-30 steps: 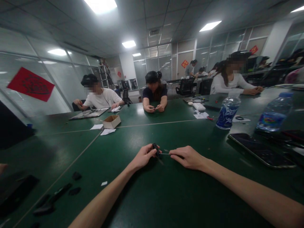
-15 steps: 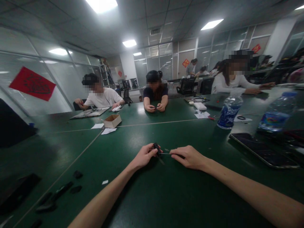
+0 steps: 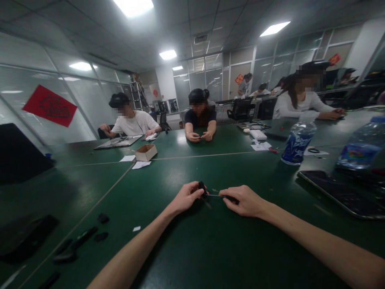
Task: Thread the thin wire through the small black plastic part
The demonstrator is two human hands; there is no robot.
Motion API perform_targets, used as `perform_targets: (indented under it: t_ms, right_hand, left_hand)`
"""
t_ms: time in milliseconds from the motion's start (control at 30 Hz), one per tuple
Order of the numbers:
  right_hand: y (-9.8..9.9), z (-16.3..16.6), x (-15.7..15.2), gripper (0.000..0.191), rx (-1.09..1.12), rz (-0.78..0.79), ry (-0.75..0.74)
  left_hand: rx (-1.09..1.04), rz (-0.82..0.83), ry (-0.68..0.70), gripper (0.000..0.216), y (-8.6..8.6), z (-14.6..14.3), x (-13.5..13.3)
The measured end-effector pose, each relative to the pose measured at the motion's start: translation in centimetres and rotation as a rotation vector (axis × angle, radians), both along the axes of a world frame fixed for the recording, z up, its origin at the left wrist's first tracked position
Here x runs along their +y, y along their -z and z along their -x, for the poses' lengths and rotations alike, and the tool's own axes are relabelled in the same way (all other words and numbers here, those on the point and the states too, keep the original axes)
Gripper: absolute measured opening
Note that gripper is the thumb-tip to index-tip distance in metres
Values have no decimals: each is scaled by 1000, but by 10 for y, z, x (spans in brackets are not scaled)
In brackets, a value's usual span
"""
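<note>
Loose black bits (image 3: 78,240) sit nearest me on the left of the green worktop (image 3: 192,257). Mid-worktop, my left hand (image 3: 185,199) has its fingers pinched tight on a small black part (image 3: 202,187), while my right hand (image 3: 244,200) pinches a thin metal tool (image 3: 215,195) whose tip meets it. Further out: a phone (image 3: 343,195), a water bottle (image 3: 297,143), a cardboard box (image 3: 146,152), then people seated across

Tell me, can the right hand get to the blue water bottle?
Probably yes: only bare table lies between the right hand and the water bottle. But it is busy pinching a thin tool.
</note>
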State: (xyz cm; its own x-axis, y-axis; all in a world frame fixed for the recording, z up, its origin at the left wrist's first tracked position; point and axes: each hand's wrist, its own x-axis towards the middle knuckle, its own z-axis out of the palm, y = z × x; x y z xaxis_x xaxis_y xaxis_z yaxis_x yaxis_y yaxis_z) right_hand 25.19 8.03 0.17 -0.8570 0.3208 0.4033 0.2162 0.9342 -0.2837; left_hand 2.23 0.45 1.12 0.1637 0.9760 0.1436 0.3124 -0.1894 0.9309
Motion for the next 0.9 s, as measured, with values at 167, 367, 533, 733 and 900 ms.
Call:
perform_targets:
  t_ms: [167,367,533,733,900]
  right_hand:
    - [2,0,1,29,15,-3,-12]
    - [3,-2,2,33,-3,-66,-19]
    - [8,-2,4,32,46,-95,0]
    - [12,-1,7,30,218,-17,83]
    - [8,0,4,28,156,44,32]
  left_hand:
    - [21,2,4,28,-1,0,-1]
    - [-6,23,18,29,-4,0,-2]
    - [-37,9,0,32,-1,3,1]
    - [-59,34,45,30,4,2,2]
    - [-86,29,55,31,8,4,3]
